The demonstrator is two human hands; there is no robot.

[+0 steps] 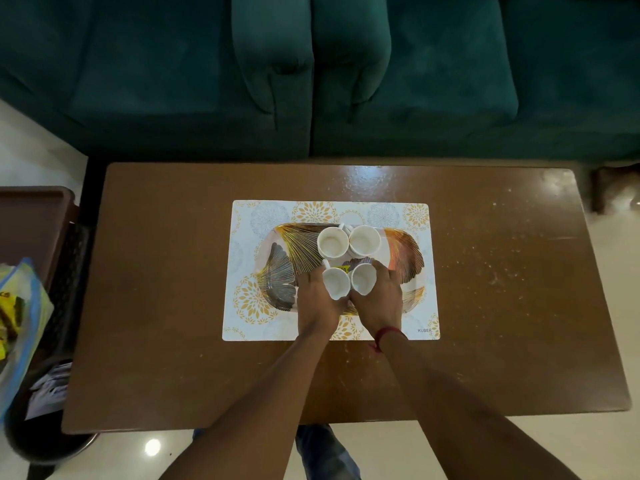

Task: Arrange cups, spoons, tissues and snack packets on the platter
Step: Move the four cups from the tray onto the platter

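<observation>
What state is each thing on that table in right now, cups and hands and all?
Far two cups: upright, empty, on platter.
Left hand: holding near-left cup.
Right hand: holding near-right cup, tilted.
Platter: flat on placemat.
Bag: off table, left.

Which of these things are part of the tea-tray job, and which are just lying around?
Part of the job: platter, two far cups, cup in left hand, cup in right hand.

Lying about: placemat, table, green sofa.

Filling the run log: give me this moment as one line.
left hand: holds near-left cup | right hand: holds near-right cup | far cups: two on platter
</observation>
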